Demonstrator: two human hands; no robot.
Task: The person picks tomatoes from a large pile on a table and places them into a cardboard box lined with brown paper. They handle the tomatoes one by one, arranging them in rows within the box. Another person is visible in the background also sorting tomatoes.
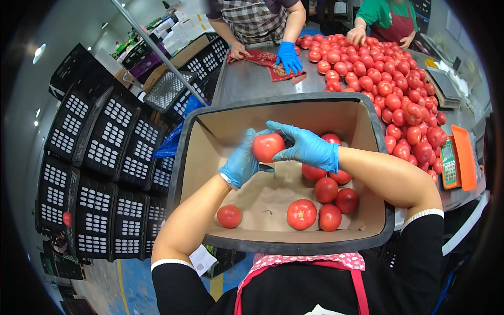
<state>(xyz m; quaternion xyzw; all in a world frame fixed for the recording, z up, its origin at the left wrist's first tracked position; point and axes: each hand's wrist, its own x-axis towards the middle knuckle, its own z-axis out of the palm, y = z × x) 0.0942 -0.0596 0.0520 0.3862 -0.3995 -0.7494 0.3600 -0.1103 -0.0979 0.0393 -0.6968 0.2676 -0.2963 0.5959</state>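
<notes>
Both my hands wear light blue gloves and are over a black crate lined with brown paper. Between them is a red tomato. My left hand supports it from the left, fingers curled behind. From the right, my right hand closes on it with thumb and fingers. Inside the crate, one tomato lies alone at the near left. Several more, among them a tomato with its stem end up, rest on the near right and under my right forearm.
A large heap of tomatoes covers the metal table beyond. One co-worker's blue-gloved hand presses a red cloth; another's hand touches the heap. Stacked black crates stand left. An orange-cased calculator lies right.
</notes>
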